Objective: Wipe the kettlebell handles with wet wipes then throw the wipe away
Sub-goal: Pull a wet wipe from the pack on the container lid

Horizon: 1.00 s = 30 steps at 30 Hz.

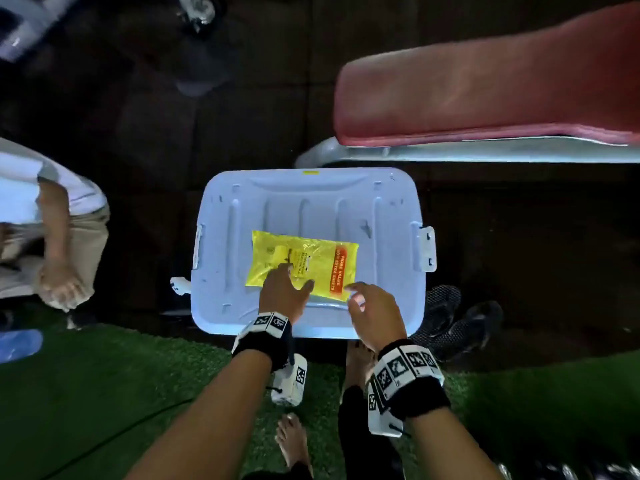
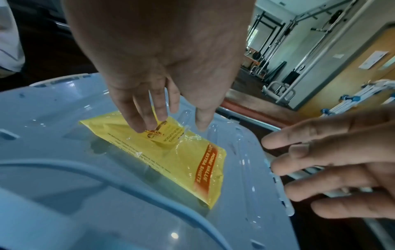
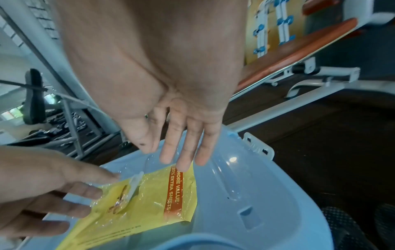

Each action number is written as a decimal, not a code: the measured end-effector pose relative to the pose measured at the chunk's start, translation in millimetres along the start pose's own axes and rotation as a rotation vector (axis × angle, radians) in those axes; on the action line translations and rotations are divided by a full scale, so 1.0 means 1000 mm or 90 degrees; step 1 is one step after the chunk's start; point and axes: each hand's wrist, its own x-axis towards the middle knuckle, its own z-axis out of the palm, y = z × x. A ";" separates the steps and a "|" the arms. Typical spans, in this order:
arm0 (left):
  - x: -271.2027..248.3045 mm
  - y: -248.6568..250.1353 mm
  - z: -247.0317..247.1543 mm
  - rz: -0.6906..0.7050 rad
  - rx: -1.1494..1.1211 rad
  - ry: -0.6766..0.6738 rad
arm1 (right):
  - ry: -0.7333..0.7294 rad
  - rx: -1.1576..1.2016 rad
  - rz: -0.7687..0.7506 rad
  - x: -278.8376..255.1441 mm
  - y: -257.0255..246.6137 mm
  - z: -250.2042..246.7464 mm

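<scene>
Wipes pack (image 1: 301, 262), centre frame, unopened; my left hand (image 1: 282, 295) presses it, right hand (image 1: 372, 311) hovers, both grips loose; wiping and binning remain.

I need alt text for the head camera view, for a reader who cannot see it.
Two bare hands reach onto a yellow wet wipes pack lying flat on a pale blue bin lid; the left hand touches the pack, the right hand hovers open beside it.

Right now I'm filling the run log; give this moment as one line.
stage: getting wipe | left hand: fingers on yellow wipes pack | right hand: open by pack | pack: flat on bin lid
</scene>
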 end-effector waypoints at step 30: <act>0.074 -0.050 -0.014 0.057 -0.125 -0.009 | 0.132 -0.324 -0.036 0.132 -0.034 0.124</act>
